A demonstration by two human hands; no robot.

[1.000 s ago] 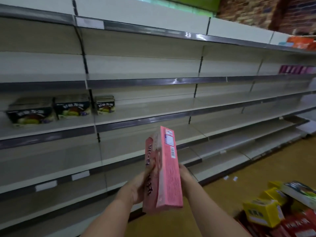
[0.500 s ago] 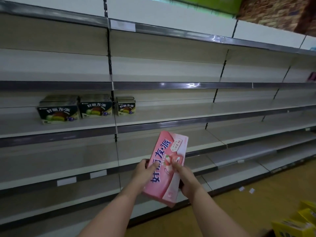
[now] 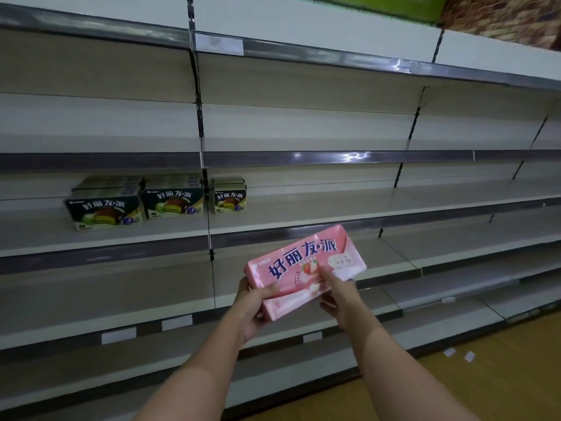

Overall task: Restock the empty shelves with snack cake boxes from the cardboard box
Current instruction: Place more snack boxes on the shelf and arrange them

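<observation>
Since the earlier frame I see the pink snack cake box [image 3: 305, 270] turned face-up and raised toward the shelves [image 3: 303, 220]. Left hand [image 3: 253, 302] and right hand [image 3: 340, 294] both grip it, right of three dark boxes [image 3: 158, 202].

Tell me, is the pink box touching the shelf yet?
Apart. The head view shows the pink box held in the air by the left hand and right hand.

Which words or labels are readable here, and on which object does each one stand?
"好丽友·派": front of the pink box, held by the left hand and right hand.
"好丽友·派": fronts of the three dark boxes on the shelf.
Smaller print and shelf-edge tags: unreadable.
</observation>
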